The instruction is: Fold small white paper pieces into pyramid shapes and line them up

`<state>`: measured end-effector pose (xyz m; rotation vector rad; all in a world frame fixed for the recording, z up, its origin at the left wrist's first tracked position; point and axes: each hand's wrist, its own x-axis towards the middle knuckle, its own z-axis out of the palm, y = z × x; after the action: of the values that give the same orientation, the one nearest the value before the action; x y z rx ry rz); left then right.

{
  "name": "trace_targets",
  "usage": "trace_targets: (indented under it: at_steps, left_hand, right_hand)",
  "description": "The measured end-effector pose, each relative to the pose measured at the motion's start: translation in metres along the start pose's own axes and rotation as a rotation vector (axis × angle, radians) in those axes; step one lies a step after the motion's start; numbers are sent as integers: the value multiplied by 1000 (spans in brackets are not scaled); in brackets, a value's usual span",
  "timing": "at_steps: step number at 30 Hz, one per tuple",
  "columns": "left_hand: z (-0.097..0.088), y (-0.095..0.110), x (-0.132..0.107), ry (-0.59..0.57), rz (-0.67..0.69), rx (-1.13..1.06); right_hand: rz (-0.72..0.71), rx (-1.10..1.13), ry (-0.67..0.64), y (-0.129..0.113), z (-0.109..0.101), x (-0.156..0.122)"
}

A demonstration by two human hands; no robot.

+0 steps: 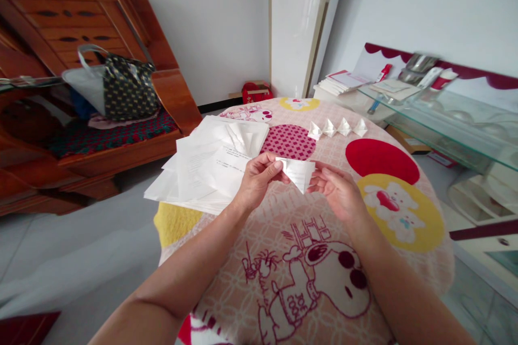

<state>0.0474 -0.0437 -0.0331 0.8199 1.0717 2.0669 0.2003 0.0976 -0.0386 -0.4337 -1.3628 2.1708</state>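
A folded white paper piece (pixel 298 172), triangular with its tip pointing down, is held above the round table between both hands. My left hand (pixel 258 179) pinches its left corner with thumb and fingers closed. My right hand (pixel 336 190) grips its right side from below, fingers curled. A loose stack of white printed sheets (pixel 206 164) lies on the table's left side, just beyond my left hand. Several small folded paper shapes (pixel 337 128) stand in a row at the far side of the table.
The table wears a pink cartoon-print cloth (pixel 291 275) with red and yellow circles. A wooden bench (pixel 93 118) with a patterned bag (pixel 125 86) stands left. A glass shelf (pixel 453 113) with papers and a pot is right. A white standing air conditioner (pixel 297 27) is behind.
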Motion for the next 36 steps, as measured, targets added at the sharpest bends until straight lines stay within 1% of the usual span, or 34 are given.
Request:
trace_targets:
  at_steps: [1, 3, 7, 9, 12, 14, 16, 18, 22, 26, 30, 34, 36]
  left_hand:
    - [1, 0, -1, 8, 36, 42]
    - [2, -1, -3, -2, 86, 139]
    - [3, -2, -7, -81, 177, 379]
    - [3, -1, -9, -127, 260, 537]
    - [4, 3, -10, -146, 429, 747]
    - [4, 5, -11, -149, 510, 822]
    - [4, 5, -11, -175, 529, 862]
    - [3, 4, -11, -227, 499, 890]
    - [2, -1, -10, -302, 380, 879]
    - [3, -7, -10, -318, 233, 767]
    - [5, -10, -9, -319, 115, 654]
    - [7, -10, -8, -342, 52, 609]
    - [7, -10, -8, -332, 46, 611]
  right_hand:
    - [-7, -21, 19, 1, 2, -1]
    - [-8, -68, 15, 4, 5, -3]
    - [-50, -163, -29, 6, 7, -6]
    - [-94, -217, -42, 5, 7, -7]
    - [-131, -295, -108, 2, 6, -8]
    - [-131, -341, -137, 0, 6, -9]
    - [-128, -383, -137, -1, 8, -9]
    - [-128, -412, -132, -1, 9, -9]
    - [-116, -418, -128, 0, 13, -10]
    - [-50, -383, -142, 3, 13, -11]
    - [-27, -341, -133, 7, 12, -12]
    - [4, -339, -128, 7, 12, -11]
    - [41, -332, -161, 5, 13, -11]
